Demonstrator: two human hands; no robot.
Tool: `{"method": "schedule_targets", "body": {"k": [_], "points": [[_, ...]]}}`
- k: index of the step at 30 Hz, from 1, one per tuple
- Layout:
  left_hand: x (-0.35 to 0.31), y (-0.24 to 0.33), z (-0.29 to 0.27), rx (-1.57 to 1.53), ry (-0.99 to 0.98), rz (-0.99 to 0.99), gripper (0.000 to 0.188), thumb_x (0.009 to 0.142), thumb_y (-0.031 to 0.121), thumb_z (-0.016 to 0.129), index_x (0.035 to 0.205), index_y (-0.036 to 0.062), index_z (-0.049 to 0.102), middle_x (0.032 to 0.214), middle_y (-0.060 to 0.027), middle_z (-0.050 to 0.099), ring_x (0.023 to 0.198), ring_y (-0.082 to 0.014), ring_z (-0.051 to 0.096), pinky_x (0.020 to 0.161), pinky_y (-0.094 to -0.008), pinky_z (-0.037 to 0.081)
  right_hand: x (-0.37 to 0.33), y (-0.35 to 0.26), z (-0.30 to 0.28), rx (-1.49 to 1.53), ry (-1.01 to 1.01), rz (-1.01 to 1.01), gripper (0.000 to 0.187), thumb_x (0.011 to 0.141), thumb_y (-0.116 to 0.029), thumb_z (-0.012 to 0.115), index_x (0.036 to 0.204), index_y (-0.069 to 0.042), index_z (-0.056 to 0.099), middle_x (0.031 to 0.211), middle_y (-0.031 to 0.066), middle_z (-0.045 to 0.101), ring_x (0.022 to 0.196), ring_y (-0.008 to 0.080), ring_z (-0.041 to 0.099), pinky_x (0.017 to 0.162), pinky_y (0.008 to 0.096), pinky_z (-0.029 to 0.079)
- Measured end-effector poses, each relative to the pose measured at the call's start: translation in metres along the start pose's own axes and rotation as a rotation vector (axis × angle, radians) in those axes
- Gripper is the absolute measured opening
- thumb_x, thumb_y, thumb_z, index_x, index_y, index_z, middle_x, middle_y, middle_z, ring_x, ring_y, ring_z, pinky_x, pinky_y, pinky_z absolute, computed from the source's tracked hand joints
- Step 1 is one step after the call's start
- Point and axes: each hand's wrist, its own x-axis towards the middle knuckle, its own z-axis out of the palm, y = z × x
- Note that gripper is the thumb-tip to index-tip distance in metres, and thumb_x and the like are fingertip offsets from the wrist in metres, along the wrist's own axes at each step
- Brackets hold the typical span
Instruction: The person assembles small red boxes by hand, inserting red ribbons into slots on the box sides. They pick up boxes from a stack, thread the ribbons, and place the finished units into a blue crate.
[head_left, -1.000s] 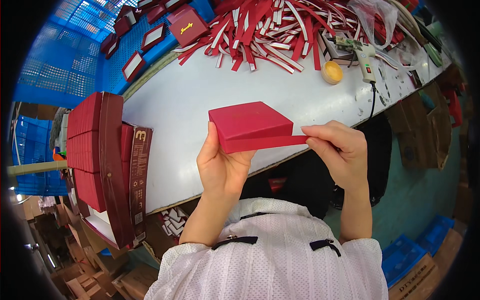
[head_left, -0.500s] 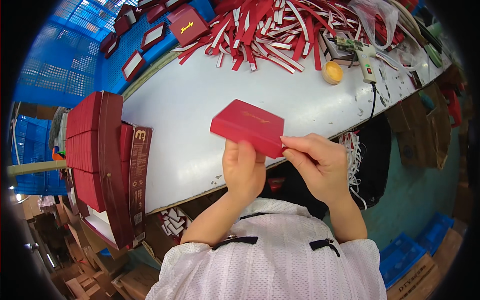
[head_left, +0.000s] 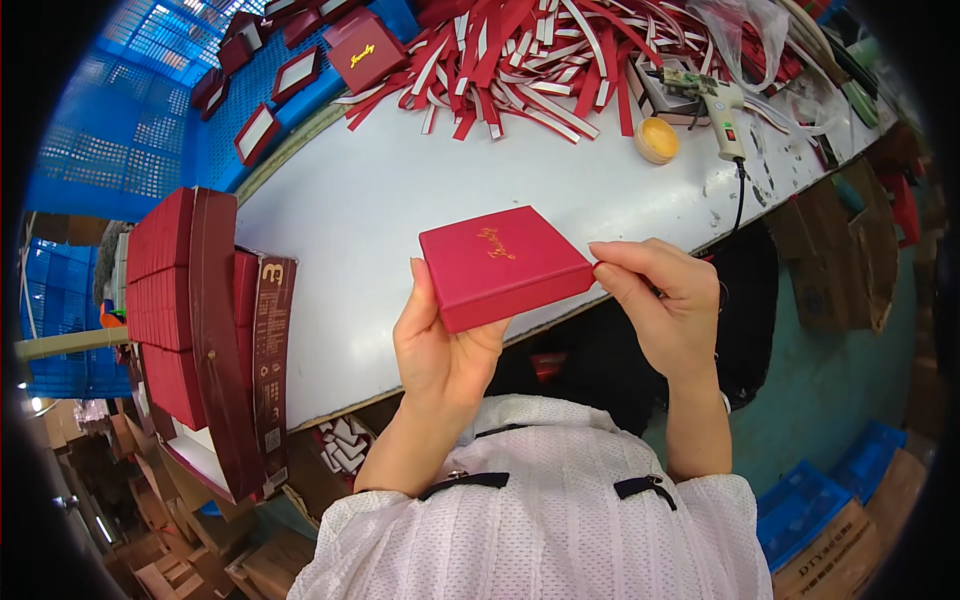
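Note:
A flat red gift box (head_left: 505,262) with gold lettering on its lid is held above the near part of the white table. My left hand (head_left: 445,345) supports it from below, thumb along its left side and fingers under it. My right hand (head_left: 660,295) pinches at the box's right corner, thumb and forefinger pressed together there. Whatever may lie between those two fingertips is too small to make out. The underside of the box is hidden.
A carton (head_left: 215,340) packed with red boxes stands at the left edge of the white table (head_left: 340,240). Red and white strips (head_left: 520,70) heap at the back. A glue gun (head_left: 722,115) and a yellow-filled round tub (head_left: 657,140) lie back right. Blue crates (head_left: 110,130) stand far left.
The box has been turned and tilted so that its lid shows more. My left hand has shifted left with its thumb up the side, while my right hand has moved slightly right and up.

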Motion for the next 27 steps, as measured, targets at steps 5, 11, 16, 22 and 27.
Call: {"method": "schedule_targets", "body": {"k": [5,11,16,22,27], "points": [[0.001,0.001,-0.012,-0.074,-0.049,-0.026,0.035,0.089,0.027,0.031,0.101,-0.0036,0.045,0.103,-0.0185,0.052,0.098,-0.0301,0.051,0.083,-0.0457,0.043,-0.003,-0.003,-0.007,0.158,0.03,0.186,0.027,0.068,0.0,0.061,0.094,-0.003,0.058,0.078,0.0049,0.057,0.059,0.0064,0.048,0.051,0.018,0.04],[0.009,0.002,-0.02,0.055,-0.12,-0.211,0.044,0.088,0.037,0.026,0.109,0.0015,0.042,0.106,-0.0133,0.05,0.096,-0.0248,0.052,0.082,-0.04,0.044,-0.014,-0.008,-0.007,0.583,0.039,0.282,0.022,0.07,0.006,0.056,0.09,0.0,0.05,0.079,0.0024,0.053,0.067,0.0063,0.05,0.059,0.0179,0.043],[0.021,-0.005,-0.042,0.152,-0.057,-0.301,0.045,0.088,0.034,0.022,0.114,0.0008,0.039,0.106,-0.0154,0.05,0.096,-0.0268,0.052,0.08,-0.0385,0.044,-0.016,-0.013,0.007,0.237,-0.02,0.055,0.017,0.069,0.006,0.058,0.081,0.0,0.047,0.069,0.0061,0.055,0.06,0.011,0.056,0.055,0.0211,0.045],[0.019,-0.006,-0.046,0.194,-0.111,-0.315,0.046,0.089,0.034,0.021,0.115,0.0005,0.039,0.107,-0.0154,0.049,0.097,-0.0269,0.051,0.082,-0.0392,0.043,-0.02,-0.014,0.004,0.162,-0.062,0.065,0.027,0.065,0.006,0.061,0.087,0.0,0.045,0.074,0.0076,0.055,0.059,0.0107,0.054,0.053,0.0215,0.045],[0.012,-0.006,-0.053,0.17,-0.071,-0.268,0.049,0.089,0.038,0.02,0.114,0.0006,0.04,0.108,-0.0154,0.049,0.098,-0.0263,0.05,0.082,-0.0387,0.043,-0.018,-0.005,0.005,0.433,-0.073,0.292,0.048,0.063,0.006,0.063,0.102,-0.002,0.037,0.089,0.0094,0.05,0.069,0.0115,0.053,0.058,0.0213,0.045]]}}
